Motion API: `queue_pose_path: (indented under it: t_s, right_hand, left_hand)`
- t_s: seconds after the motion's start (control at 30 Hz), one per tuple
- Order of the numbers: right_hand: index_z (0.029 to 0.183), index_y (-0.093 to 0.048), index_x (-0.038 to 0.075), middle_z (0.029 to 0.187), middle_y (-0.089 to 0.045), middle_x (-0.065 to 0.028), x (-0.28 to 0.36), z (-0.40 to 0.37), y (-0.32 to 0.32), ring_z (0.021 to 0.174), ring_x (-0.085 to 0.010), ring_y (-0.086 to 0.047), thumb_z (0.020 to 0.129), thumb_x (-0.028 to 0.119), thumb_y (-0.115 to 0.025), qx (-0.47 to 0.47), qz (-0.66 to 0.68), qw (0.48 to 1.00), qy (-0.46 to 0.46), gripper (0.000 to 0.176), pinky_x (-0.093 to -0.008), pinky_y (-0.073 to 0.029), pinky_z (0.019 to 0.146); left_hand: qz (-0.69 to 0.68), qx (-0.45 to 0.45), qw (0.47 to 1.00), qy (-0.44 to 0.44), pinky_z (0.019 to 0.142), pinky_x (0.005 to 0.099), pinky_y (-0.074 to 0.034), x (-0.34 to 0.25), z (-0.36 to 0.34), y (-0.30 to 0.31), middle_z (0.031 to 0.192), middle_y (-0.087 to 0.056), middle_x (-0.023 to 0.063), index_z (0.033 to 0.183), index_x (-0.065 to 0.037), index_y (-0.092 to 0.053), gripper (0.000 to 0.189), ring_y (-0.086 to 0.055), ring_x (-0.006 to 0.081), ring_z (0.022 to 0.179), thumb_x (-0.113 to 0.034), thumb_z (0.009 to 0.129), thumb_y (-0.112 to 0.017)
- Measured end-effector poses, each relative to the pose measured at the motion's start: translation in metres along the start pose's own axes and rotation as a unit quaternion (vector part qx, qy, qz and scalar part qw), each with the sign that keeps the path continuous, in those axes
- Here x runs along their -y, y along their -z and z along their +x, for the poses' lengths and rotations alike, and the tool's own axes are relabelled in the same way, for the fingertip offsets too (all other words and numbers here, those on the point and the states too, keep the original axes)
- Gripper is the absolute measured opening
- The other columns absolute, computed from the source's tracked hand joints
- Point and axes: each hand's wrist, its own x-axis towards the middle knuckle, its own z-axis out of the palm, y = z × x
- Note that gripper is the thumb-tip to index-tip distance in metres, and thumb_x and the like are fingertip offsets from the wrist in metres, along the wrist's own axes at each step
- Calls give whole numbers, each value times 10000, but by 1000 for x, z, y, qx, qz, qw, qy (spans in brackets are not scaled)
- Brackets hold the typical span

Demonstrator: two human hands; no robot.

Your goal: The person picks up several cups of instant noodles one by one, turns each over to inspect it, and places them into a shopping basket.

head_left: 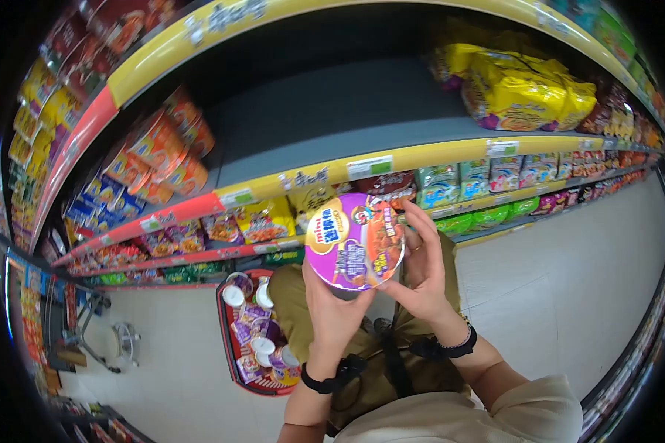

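An instant noodle cup point(356, 242) with a purple, white and orange lid is held up in front of me, its lid facing the camera. My left hand point(332, 314) grips it from below and at the left; most of those fingers are hidden behind the cup. My right hand point(423, 269) wraps the right side, thumb near the bottom edge and fingers at the upper right. Below and to the left, a red shopping basket point(227, 347) on the floor holds several purple and white cups point(263, 345), some lying with their white bottoms up.
A store shelf point(310, 111) with yellow edging spans the front. Yellow noodle packs point(521, 88) sit at its right, orange noodle cups point(159, 144) at its left. Bagged snacks point(440, 184) line lower shelves. A wheeled stool point(125, 343) stands on the floor point(547, 273) at left.
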Motion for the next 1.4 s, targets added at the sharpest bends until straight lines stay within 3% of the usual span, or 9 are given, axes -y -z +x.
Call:
queue_pose_path:
  t_s: [0.1, 0.2, 0.37, 0.57, 0.63, 0.8, 1.03, 1.3, 1.4]
  right_hand:
    - [1415, -336, 11, 1473, -259, -151, -1, 18, 24, 1348, -280, -354, 734, 69, -785, -41, 20, 999, 18, 818, -398, -354, 1080]
    - [1446, -289, 11, 1441, -335, -185, 2, 51, 59, 1309, -310, -398, 741, 104, -775, -11, -207, 977, 40, 861, -392, -328, 1081]
    - [1486, -208, 23, 1395, -403, -226, -3, 123, 111, 1303, -352, -407, 817, 227, -715, -39, -338, 935, 96, 864, -404, -333, 1071]
    - [1504, -173, 61, 1388, -424, -266, -29, 157, 180, 1275, -399, -440, 858, 263, -678, -34, -417, 905, 69, 845, -400, -352, 1061]
    - [1502, -156, 42, 1373, -450, -260, -35, 151, 197, 1234, -410, -483, 864, 252, -671, -13, -424, 905, -7, 846, -410, -378, 1036]
    - [1342, -367, -41, 1147, -548, -204, -57, 128, 204, 908, -293, -596, 826, 101, -671, -84, -421, 900, 76, 616, -404, -469, 861]
    - [1320, -390, -47, 1152, -498, -193, -58, 129, 187, 835, -262, -556, 792, 62, -678, -109, -515, 841, 125, 611, -384, -468, 798]
    - [1189, -442, -26, 1164, -439, -200, -90, 125, 192, 825, -243, -554, 816, -12, -624, -186, -406, 874, 192, 416, -350, -476, 766]
    - [1165, -450, -27, 1133, -457, -199, -93, 125, 194, 830, -250, -556, 825, -33, -599, -197, -412, 867, 201, 371, -350, -478, 763]
  left_hand:
    - [-10, 34, 999, -36, 921, 390, -461, -13, 34, -20, 1202, -550, 202, 1310, 39, -391, 835, -574, 322, 1098, -129, 627, -841]
    - [-40, 58, 993, -91, 864, 385, -491, -32, 86, -52, 1114, -614, 188, 1243, 28, -442, 744, -623, 320, 1017, -145, 639, -840]
    - [-2, 68, 972, -223, 839, 437, -505, -54, 174, -113, 1102, -629, 232, 1218, 23, -448, 713, -615, 405, 1035, -235, 673, -828]
    - [17, 145, 969, -201, 867, 414, -513, -45, 235, -180, 1103, -638, 243, 1223, 38, -462, 801, -626, 389, 1039, -339, 635, -855]
    - [27, 235, 958, -164, 886, 399, -515, -41, 244, -186, 1115, -643, 229, 1247, 32, -464, 855, -634, 368, 1045, -364, 607, -870]
    - [-61, 290, 950, -98, 982, 341, -449, -23, 248, -196, 1242, -581, 174, 1316, 37, -428, 955, -574, 245, 1130, -348, 580, -900]
    - [-60, 334, 936, -97, 1024, 366, -410, -6, 252, -197, 1296, -515, 208, 1321, 37, -423, 981, -511, 283, 1205, -351, 558, -902]
    - [120, 251, 940, -196, 999, 407, -412, -12, 243, -198, 1213, -542, 247, 1262, 32, -437, 923, -522, 368, 1164, -497, 612, -825]
    - [29, 296, 948, -112, 973, 416, -430, -9, 247, -198, 1152, -582, 230, 1271, 12, -429, 891, -552, 367, 1121, -496, 640, -800]
